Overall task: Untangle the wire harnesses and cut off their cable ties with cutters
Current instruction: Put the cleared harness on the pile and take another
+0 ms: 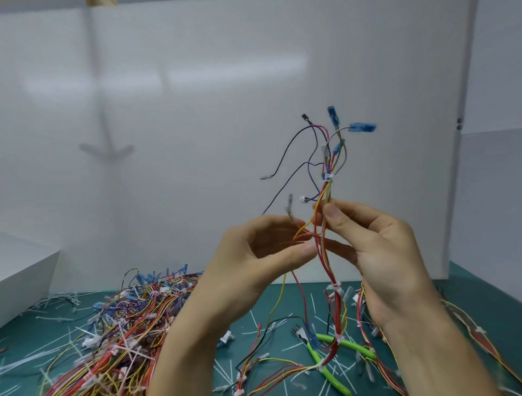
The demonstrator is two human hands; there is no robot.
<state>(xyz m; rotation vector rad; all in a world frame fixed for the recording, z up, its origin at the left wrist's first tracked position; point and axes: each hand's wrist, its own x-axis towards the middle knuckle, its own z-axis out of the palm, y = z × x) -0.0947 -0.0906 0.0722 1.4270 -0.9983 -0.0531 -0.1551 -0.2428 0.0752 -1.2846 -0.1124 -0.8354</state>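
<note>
Left hand [254, 254] hides harness [327, 181] strands; cutters [353, 345] half-buried.

White back panel [197, 113] stands upright behind the work surface and fills most of the view. A soft bright band [169, 76] of reflected light and a grey, arrow-like shadow [107, 147] lie across it. A second white panel [494, 183] adjoins it at right, with two small dark fasteners [459, 123] at the seam. Green mat [480, 285] covers the table. White box [25, 271] at left; wooden strip [101, 2] at top edge.
</note>
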